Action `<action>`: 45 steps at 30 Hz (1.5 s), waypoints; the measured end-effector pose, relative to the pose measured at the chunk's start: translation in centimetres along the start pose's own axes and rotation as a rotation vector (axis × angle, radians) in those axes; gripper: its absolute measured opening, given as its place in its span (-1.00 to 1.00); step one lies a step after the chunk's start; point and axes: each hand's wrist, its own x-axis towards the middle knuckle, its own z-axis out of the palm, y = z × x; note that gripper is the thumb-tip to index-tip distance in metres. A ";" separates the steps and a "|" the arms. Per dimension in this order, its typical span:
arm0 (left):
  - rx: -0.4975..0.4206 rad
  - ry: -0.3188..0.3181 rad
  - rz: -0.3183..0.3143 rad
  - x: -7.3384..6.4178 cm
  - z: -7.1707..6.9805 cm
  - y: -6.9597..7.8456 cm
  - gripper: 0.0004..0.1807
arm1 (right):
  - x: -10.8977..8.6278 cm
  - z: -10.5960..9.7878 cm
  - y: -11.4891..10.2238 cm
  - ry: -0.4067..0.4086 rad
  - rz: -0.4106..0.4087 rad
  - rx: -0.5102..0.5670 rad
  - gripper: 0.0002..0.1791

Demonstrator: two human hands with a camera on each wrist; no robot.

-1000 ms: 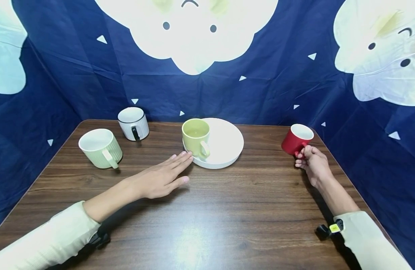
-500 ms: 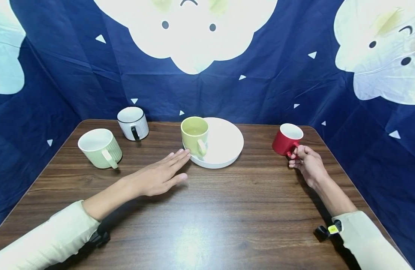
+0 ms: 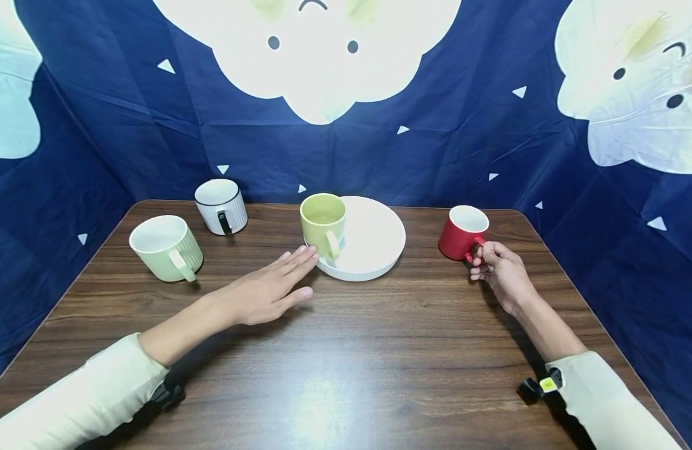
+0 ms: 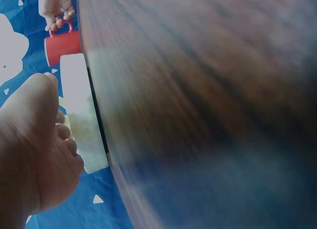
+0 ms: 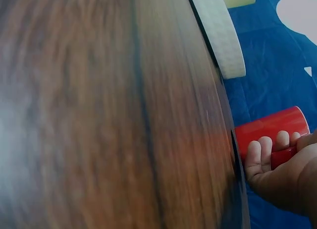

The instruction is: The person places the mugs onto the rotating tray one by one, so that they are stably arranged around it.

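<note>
A red mug (image 3: 460,239) with a white inside stands upright at the right of the table. My right hand (image 3: 503,275) pinches its handle between thumb and fingers; the right wrist view shows the fingers curled at the handle of the red mug (image 5: 277,127). My left hand (image 3: 261,292) lies stretched out, fingers straight, palm down, fingertips right at the near-left rim of a round white plate (image 3: 376,244). On that plate's left part stands a yellow-green mug (image 3: 319,230), its handle toward me. In the left wrist view, my left hand (image 4: 42,144) partly covers the plate (image 4: 81,90).
A pale green ribbed mug (image 3: 168,250) stands at the left of the wooden table (image 3: 368,362). Behind it is a white ribbed mug (image 3: 219,209) with a black handle. Blue cloth (image 3: 346,156) with white clouds hangs behind and at both sides.
My right hand has moved left along the table with the red mug, bringing it closer to the plate. The yellow-green mug has shifted very slightly left. My left hand stays nearly still.
</note>
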 end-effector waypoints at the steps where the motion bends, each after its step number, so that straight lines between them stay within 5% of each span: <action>1: 0.000 -0.001 0.003 0.0 0.0 0.0 -0.18 | -0.1 0.2 -0.1 -0.002 -0.001 -0.004 -0.71; 20: 0.028 -0.032 0.001 0.6 -0.1 0.1 -0.19 | -0.6 3.6 -0.8 -0.035 -0.046 -0.116 -0.65; 45: 0.040 -0.038 -0.011 0.8 -0.6 -0.4 -0.17 | -0.4 6.0 -1.7 -0.070 -0.102 -0.077 -0.64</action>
